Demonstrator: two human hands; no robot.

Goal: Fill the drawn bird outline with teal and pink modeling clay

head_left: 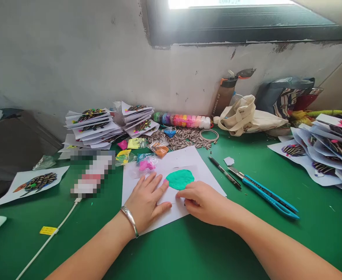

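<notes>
A flattened green clay oval [180, 179] lies on a white paper sheet [201, 161] in front of me. My left hand [148, 200] rests palm down on the paper, fingers spread, with its index fingertip at the clay's left edge. A silver bracelet [129, 220] circles that wrist. My right hand [204, 202] is at the clay's lower right edge. Its index finger reaches out over the paper, the other fingers are curled under, and a gap shows between index and thumb. Nothing is visible in either hand.
Small bags of coloured clay [146, 165], sunflower seeds [182, 139] and a tape roll [209, 135] lie beyond the paper. A pen [225, 173] and blue utility knife [267, 194] are at right. Stacks of decorated cards [93, 124] stand on both sides; a white cable [58, 229] crosses the left.
</notes>
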